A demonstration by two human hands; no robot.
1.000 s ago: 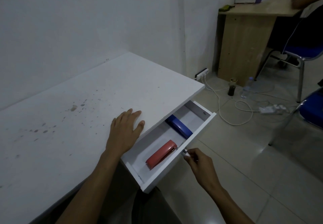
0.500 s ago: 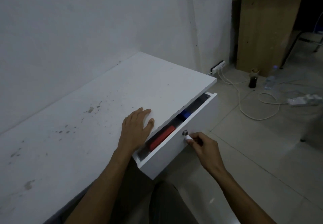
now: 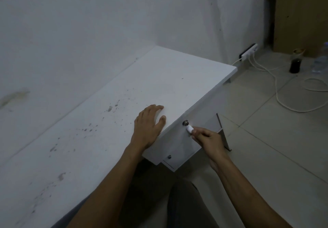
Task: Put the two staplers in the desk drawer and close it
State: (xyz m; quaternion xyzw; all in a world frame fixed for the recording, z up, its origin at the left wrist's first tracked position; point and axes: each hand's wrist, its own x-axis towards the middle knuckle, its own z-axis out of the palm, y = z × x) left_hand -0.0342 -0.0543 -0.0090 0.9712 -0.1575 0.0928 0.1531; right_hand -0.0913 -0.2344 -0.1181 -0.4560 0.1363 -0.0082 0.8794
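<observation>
At centre frame, the left hand lies flat and open on the white desk, fingers spread near its front edge. Just to its right, the right hand pinches the small white handle below the round lock. The drawer sits shut, flush under the desktop; staplers hidden from sight.

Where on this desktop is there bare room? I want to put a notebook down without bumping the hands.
The desktop is bare from the left hand back to the wall corner and out to the far end. The stained stretch left of that hand is free too. It is crowded only at the front edge, where the right hand pinches the drawer knob.
</observation>
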